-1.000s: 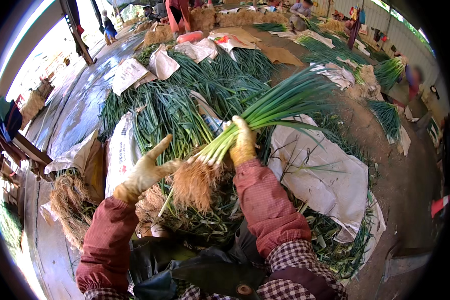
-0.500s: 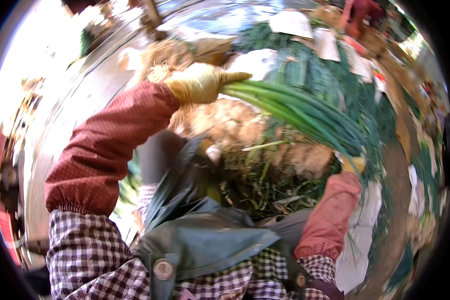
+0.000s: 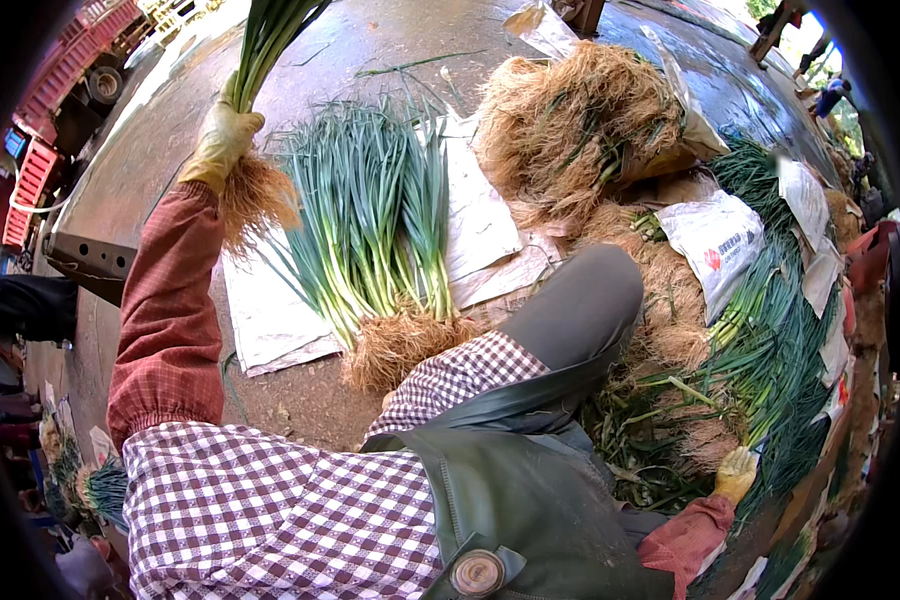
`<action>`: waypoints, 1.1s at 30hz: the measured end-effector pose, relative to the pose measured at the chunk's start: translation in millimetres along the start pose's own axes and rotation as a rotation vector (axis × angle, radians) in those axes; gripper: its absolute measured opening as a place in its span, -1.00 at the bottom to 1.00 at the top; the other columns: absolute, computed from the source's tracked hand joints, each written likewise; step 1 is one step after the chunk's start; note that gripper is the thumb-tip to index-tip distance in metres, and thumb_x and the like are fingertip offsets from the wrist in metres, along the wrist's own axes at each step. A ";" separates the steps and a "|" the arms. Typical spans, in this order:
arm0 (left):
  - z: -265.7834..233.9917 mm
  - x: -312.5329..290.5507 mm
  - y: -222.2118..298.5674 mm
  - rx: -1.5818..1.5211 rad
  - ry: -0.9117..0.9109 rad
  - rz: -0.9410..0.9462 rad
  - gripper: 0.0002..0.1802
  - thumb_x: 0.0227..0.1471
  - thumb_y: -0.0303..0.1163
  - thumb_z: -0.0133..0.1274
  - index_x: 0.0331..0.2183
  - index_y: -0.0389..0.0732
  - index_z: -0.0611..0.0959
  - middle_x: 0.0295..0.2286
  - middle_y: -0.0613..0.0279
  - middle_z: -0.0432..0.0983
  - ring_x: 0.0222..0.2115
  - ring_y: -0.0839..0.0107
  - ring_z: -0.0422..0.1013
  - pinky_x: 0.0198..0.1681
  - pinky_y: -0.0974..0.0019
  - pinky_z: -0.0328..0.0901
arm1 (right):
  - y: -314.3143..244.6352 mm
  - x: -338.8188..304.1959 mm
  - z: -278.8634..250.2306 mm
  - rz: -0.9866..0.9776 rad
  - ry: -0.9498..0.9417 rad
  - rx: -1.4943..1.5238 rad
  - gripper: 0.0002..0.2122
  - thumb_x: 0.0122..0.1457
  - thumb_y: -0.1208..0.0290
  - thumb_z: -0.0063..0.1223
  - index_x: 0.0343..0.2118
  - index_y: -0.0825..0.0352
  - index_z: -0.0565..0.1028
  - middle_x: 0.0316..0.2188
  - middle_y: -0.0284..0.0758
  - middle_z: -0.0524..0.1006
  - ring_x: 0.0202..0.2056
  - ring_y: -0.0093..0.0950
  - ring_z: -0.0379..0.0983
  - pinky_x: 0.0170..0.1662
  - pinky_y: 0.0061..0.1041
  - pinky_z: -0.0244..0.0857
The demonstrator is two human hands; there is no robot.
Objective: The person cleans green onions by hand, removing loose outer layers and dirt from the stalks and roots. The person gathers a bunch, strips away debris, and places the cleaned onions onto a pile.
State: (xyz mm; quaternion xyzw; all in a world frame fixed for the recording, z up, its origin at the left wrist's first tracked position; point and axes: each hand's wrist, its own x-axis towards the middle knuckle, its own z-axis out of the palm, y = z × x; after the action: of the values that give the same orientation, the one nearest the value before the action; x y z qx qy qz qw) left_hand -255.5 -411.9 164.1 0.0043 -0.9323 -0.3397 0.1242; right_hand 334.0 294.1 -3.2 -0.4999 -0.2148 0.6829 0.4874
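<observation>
My left hand (image 3: pixel 222 140), in a yellow glove, is raised at the upper left, closed around a bunch of young leeks (image 3: pixel 267 45). The leaves point up out of view; brown roots hang below the fist. Beneath and right of that arm, a row of young leeks (image 3: pixel 370 215) lies on white sacking (image 3: pixel 270 310), roots toward me. Far to the lower right, my right hand (image 3: pixel 737 472), also gloved, is beside a long heap of young leeks (image 3: pixel 770 390). Its fingers look drawn together, and what they hold is too small to make out.
Beyond my knee stands a big mound of pale roots (image 3: pixel 580 125). A white printed bag (image 3: pixel 715 245) lies on the heap. Loose leafy scraps (image 3: pixel 635 440) lie beside my leg. A dark metal box edge (image 3: pixel 90 262) and a red vehicle (image 3: pixel 80 50) are at the left.
The view has swung left. The bunch, earlier stretched between both hands, is now upright in my left hand alone. My right hand has come off its leaf ends and is lower right.
</observation>
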 end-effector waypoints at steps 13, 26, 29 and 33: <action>298.7 -197.3 -175.2 -0.246 -0.534 -1.098 0.14 -0.09 -0.22 0.05 0.05 0.04 -0.59 -0.18 -0.05 0.37 -0.28 0.13 0.40 -0.15 0.16 0.27 | 56.2 -99.9 56.1 -0.094 -0.099 -0.595 -0.68 0.10 0.33 -0.09 -0.08 0.28 0.34 -0.24 -0.32 0.46 -0.38 -0.49 0.45 -0.37 -0.56 0.34; 264.4 -94.6 161.3 -0.769 -0.492 0.111 -0.52 0.01 -0.49 -0.09 0.00 -0.38 0.26 0.00 0.04 0.20 0.01 0.31 0.15 0.07 0.34 0.05 | 122.7 -96.7 145.3 -0.661 0.015 -1.426 -0.31 -0.14 0.15 0.18 0.02 0.34 0.13 -0.04 -0.11 0.25 -0.11 -0.29 0.29 -0.08 -0.37 0.23; 275.4 -181.1 309.3 -1.150 -0.748 0.359 -0.57 -0.05 -0.60 -0.04 -0.07 -0.21 0.39 -0.08 0.14 0.32 -0.06 0.37 0.25 0.01 0.38 0.18 | 160.0 -68.9 153.6 -0.567 0.218 -1.346 -0.30 -0.16 0.34 0.18 0.03 0.40 0.05 -0.04 -0.07 0.19 -0.13 -0.16 0.28 -0.07 -0.30 0.22; 299.1 -315.1 374.4 -1.224 -1.302 0.329 -0.63 -0.04 -0.58 -0.02 -0.11 -0.27 0.44 -0.14 0.15 0.39 -0.15 0.43 0.33 -0.07 0.43 0.24 | 129.1 -39.8 122.7 -0.390 -0.088 -0.748 -0.66 -0.07 0.52 -0.05 -0.17 0.44 0.28 -0.42 -0.19 0.44 -0.36 -0.35 0.38 -0.31 -0.43 0.27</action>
State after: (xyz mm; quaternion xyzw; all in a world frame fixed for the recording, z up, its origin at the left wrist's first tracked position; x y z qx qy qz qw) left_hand 8.4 94.3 108.8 -0.3882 -0.4637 -0.6889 -0.3995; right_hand 167.3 227.0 -35.2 -0.5629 -0.5589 0.4736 0.3828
